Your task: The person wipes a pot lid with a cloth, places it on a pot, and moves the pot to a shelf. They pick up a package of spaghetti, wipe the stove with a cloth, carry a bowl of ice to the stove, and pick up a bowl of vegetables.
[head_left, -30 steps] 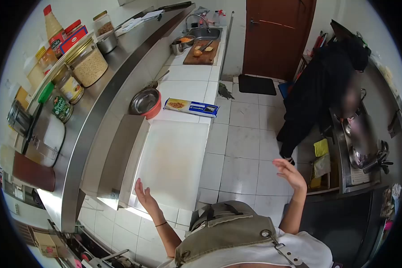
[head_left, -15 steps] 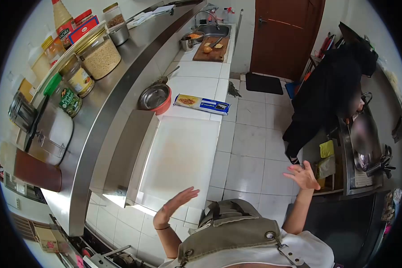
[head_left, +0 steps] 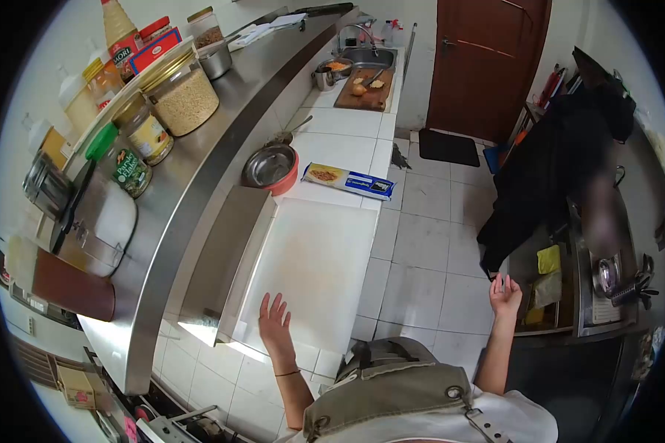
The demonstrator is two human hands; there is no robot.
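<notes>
My left hand (head_left: 275,328) is raised over the near left part of a large white cutting board (head_left: 321,273), fingers spread, holding nothing. Out to the right, above the floor, my right hand (head_left: 505,297) is up with its fingers loosely bent and apart, and nothing shows in it. Past the board's far edge lies a blue and yellow pack of spaghetti (head_left: 349,181). Beside it a metal bowl (head_left: 270,166) sits in a pink bowl (head_left: 290,177). An olive apron (head_left: 380,391) covers my front.
A steel shelf (head_left: 192,166) with jars and bottles runs along the left. At the far end, a wooden board (head_left: 362,92) holds an onion by the sink (head_left: 373,57). A person in black (head_left: 554,162) bends over the right counter, near hanging utensils (head_left: 635,288).
My left hand has turned from pointing right to fingers upward, over the board. My right hand's fingers have drawn closer together. The view has shifted slightly.
</notes>
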